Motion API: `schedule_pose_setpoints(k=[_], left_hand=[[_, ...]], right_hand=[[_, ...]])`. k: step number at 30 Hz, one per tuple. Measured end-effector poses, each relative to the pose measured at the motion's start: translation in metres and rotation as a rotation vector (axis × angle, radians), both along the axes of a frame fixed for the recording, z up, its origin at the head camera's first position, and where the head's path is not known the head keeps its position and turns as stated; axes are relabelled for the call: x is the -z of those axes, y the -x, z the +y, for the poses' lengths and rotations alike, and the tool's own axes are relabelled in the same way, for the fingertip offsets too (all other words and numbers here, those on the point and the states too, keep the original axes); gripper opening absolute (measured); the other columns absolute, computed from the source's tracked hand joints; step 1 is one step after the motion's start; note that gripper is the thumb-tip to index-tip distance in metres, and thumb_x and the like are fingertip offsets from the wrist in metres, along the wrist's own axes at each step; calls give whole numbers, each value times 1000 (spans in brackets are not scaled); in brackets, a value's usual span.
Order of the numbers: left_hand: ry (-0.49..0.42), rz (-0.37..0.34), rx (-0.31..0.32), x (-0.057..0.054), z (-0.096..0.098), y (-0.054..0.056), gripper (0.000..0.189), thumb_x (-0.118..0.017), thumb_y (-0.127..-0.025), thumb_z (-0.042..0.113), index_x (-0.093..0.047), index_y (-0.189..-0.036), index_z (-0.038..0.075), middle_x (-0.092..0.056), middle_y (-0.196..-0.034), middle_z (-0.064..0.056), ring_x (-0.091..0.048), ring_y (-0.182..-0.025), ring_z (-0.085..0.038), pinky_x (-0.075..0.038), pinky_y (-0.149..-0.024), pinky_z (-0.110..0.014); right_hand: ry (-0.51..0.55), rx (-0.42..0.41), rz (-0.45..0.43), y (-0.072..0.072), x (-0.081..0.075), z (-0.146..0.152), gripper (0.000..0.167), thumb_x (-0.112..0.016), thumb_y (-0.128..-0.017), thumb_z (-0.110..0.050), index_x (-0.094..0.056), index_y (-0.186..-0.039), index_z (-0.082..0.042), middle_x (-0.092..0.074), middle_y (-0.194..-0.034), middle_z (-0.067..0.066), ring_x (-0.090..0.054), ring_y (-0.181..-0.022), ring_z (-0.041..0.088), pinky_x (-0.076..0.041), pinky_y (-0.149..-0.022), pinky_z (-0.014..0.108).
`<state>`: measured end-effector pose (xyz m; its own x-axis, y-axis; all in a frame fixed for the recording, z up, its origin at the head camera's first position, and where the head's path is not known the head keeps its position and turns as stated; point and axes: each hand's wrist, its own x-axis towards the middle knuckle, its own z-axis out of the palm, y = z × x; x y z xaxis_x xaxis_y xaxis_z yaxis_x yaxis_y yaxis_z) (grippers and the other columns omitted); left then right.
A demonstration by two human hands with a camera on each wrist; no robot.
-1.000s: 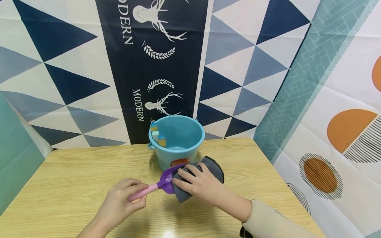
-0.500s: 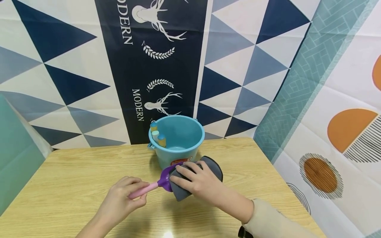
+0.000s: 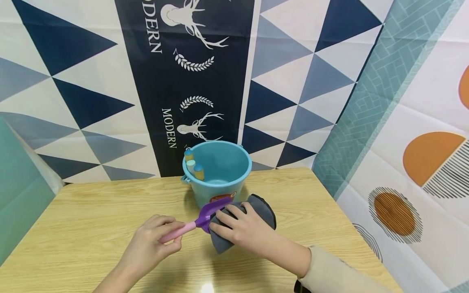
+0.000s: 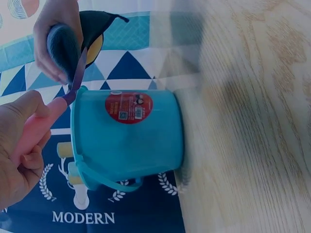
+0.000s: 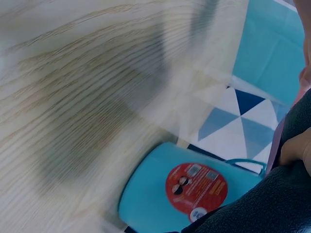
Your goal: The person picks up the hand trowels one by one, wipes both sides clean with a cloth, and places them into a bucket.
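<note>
My left hand (image 3: 152, 246) grips the pink handle of a toy shovel (image 3: 211, 208) with a purple scoop. It holds the shovel above the table, in front of a light blue bucket (image 3: 199, 193). My right hand (image 3: 243, 230) holds a dark grey cloth (image 3: 264, 209) with black edging against the scoop, fingers curled over it. The cloth hides part of the scoop. In the left wrist view the cloth (image 4: 63, 48) wraps the scoop near the bucket's rim. The right wrist view shows the cloth (image 5: 252, 208) close up, covering part of the bucket (image 5: 150, 189).
Inside the bucket, along its left wall, stand several capped pieces (image 3: 199, 173) in yellow and pale green. The bucket stands at the back of the wooden table (image 3: 110, 211), near a patterned wall covering (image 3: 198, 81). Another patterned sheet (image 3: 403, 162) hangs at the right.
My right hand and the cloth have shifted slightly on the scoop, so more of its upper part shows. The shovel is turned a little. My left hand keeps its grip, and the bucket stays put.
</note>
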<state>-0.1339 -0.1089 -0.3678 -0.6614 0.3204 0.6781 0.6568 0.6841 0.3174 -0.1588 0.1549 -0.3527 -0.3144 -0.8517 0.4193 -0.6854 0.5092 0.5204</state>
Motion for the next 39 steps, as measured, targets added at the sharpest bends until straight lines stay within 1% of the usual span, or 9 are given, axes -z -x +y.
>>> schedule_pose_setpoints(k=[4, 10, 14, 18, 23, 26, 32, 36, 39], left_hand=[[3, 8, -12, 1, -5, 0, 30, -82, -59, 8, -75, -87, 17, -67, -88, 4, -60, -78, -9, -53, -64, -22], [-18, 27, -18, 3, -7, 1, 30, -82, -57, 6, -75, -85, 16, -67, -87, 4, -60, -77, -9, -52, -62, -18], [-24, -4, -12, 3, -4, 0, 30, -82, -58, 7, -75, -85, 17, -66, -86, 7, -57, -76, -6, -50, -61, -16], [-23, -38, 21, 3, 0, -3, 30, -81, -60, 7, -75, -87, 17, -66, -87, 7, -57, -78, -5, -50, -62, -16], [-16, -36, 65, 0, 4, -3, 30, -80, -60, 7, -75, -88, 17, -67, -89, 5, -56, -78, -4, -49, -62, -16], [-16, -22, 77, 0, 4, -3, 30, -80, -60, 6, -75, -88, 16, -67, -89, 5, -55, -77, -4, -48, -61, -15], [-29, -24, 53, 1, 2, -4, 31, -81, -60, 7, -75, -89, 16, -67, -89, 6, -57, -79, -5, -51, -63, -15], [-44, -38, 30, 4, -2, -4, 33, -82, -58, 6, -76, -88, 18, -67, -90, 8, -58, -78, -5, -50, -64, -15], [-60, -42, 24, 6, -6, -5, 33, -81, -58, 5, -75, -88, 19, -67, -89, 9, -58, -78, -5, -49, -64, -14]], right_hand=[[-22, 51, -64, 1, -2, 10, 44, -74, -79, -21, -58, -120, -28, -58, -121, -3, -54, -108, 20, -49, -73, 37], [5, 59, -100, 4, -4, 15, 47, -74, -78, -13, -59, -120, -28, -59, -122, -2, -54, -108, 20, -47, -70, 36], [63, 37, -105, 6, -5, 12, 49, -76, -75, -14, -59, -119, -27, -61, -121, -1, -55, -108, 21, -47, -71, 37], [129, -15, -47, 8, -5, 5, 48, -77, -75, -17, -60, -119, -26, -62, -121, 0, -57, -108, 22, -49, -74, 38], [129, -89, 103, 12, -3, -5, 25, -57, -92, -20, -61, -116, -26, -62, -118, -1, -59, -103, 20, -50, -72, 36], [104, -86, 140, 12, -2, -5, 22, -51, -95, -24, -60, -115, -26, -62, -119, -1, -59, -103, 21, -49, -71, 38], [64, 5, 45, 12, -3, 7, 42, -73, -79, -24, -59, -119, -25, -61, -121, 1, -57, -108, 23, -49, -75, 41], [94, 67, -31, 15, -3, 17, 48, -77, -75, -18, -60, -120, -24, -62, -121, 2, -56, -110, 24, -49, -76, 41], [133, 83, -51, 18, -3, 22, 47, -75, -76, -14, -61, -120, -24, -63, -120, 2, -57, -108, 23, -50, -75, 41]])
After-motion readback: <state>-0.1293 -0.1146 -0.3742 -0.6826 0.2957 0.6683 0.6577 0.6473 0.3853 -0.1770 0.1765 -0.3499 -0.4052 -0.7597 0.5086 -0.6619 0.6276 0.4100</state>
